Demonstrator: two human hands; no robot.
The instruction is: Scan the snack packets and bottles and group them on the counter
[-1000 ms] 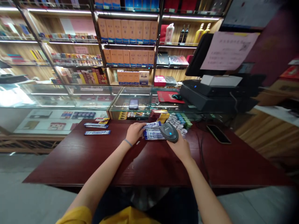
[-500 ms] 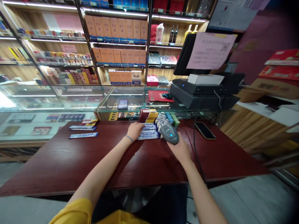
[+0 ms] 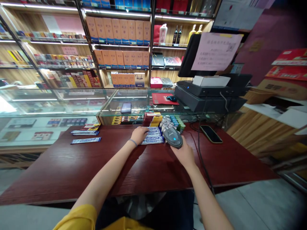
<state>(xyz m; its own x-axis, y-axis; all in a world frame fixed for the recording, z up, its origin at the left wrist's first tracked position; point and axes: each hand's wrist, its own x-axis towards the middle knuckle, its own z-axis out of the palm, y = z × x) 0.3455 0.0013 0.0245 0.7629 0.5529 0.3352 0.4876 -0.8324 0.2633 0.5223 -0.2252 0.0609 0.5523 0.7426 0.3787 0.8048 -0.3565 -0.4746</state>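
Observation:
My right hand (image 3: pixel 184 153) is wrapped round the handle of a dark grey barcode scanner (image 3: pixel 173 137), which has a lit blue spot on top. Slim blue-and-white packets (image 3: pixel 153 138) lie side by side just left of the scanner. At their left end, my left hand (image 3: pixel 139 135) has its fingers curled onto a packet; the fingertips are partly hidden. Behind them stands a stack of red-and-yellow packs (image 3: pixel 152 119). Silver-wrapped pieces (image 3: pixel 166 122) and green-and-blue rolls (image 3: pixel 178 124) sit beside that stack, partly behind the scanner.
More blue-and-white packets (image 3: pixel 85 140) lie at the left of the dark red table (image 3: pixel 96 172). A phone (image 3: pixel 211 134) lies at the right, near a black cable (image 3: pixel 201 153). Behind the table stand a glass display counter (image 3: pixel 137 95) and a monitor (image 3: pixel 189 57) with a paper sheet.
Almost nothing differs. Both hands stay in place, the left at the packets and the right round the scanner; the view has shifted very slightly.

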